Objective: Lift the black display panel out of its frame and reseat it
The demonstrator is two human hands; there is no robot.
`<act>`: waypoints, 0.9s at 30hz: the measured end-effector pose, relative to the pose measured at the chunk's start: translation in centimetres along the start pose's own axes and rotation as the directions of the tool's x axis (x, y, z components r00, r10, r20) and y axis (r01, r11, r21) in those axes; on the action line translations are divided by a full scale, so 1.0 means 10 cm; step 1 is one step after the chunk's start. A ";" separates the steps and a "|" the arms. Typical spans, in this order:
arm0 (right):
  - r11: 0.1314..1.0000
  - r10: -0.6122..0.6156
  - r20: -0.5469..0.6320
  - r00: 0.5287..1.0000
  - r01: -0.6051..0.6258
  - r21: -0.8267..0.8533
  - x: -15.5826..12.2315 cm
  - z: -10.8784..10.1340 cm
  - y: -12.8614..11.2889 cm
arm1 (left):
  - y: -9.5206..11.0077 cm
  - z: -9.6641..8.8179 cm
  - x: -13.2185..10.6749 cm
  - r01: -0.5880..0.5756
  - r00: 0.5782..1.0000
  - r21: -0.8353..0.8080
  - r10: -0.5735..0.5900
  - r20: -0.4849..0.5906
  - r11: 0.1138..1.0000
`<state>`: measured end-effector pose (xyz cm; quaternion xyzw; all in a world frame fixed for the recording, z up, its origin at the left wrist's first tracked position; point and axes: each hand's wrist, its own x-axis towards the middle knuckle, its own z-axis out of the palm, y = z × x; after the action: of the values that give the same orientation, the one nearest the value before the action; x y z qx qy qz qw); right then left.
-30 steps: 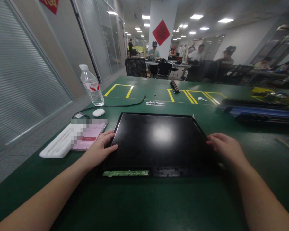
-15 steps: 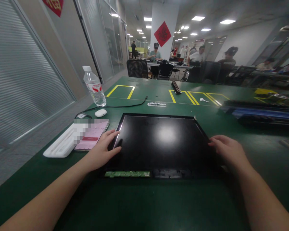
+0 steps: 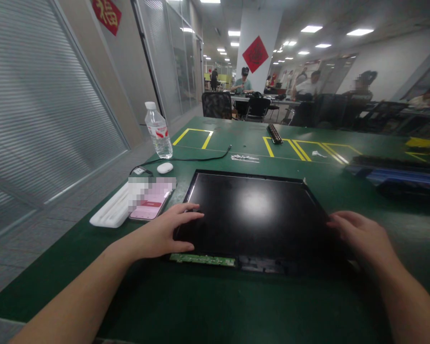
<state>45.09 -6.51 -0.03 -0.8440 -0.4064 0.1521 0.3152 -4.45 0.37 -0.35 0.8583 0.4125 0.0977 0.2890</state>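
A black display panel [image 3: 254, 215] lies flat on the green table [image 3: 215, 306], with a green circuit strip [image 3: 202, 259] along its near edge. My left hand [image 3: 168, 231] rests on the panel's near left corner, fingers spread over the glass and thumb near the circuit strip. My right hand [image 3: 361, 236] sits at the panel's right edge, fingers curved against the side. Neither hand lifts the panel off the table.
Left of the panel lie a phone [image 3: 152, 203] with a pink screen on a white tray [image 3: 109, 215], a white earbud case [image 3: 165, 167], a black cable [image 3: 200, 157] and a water bottle [image 3: 158, 130]. Dark flat equipment [image 3: 394, 174] stands at the right. People sit at desks behind.
The view has swung left, shifting everything rightward in frame. My left hand slid further onto the panel's near left corner, fingers spreading across the glass. My right hand stays at the right edge.
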 end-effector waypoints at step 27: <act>1.000 0.015 0.017 1.000 -0.015 0.004 -0.04 0.01 0.00 | 0.07 -0.05 0.01 -0.136 0.990 0.015 0.136 -0.045 0.991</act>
<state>44.79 -6.77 -0.10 -0.8450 -0.4026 0.1626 0.3122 -4.17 0.32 0.49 0.8837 0.3602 0.1346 0.2669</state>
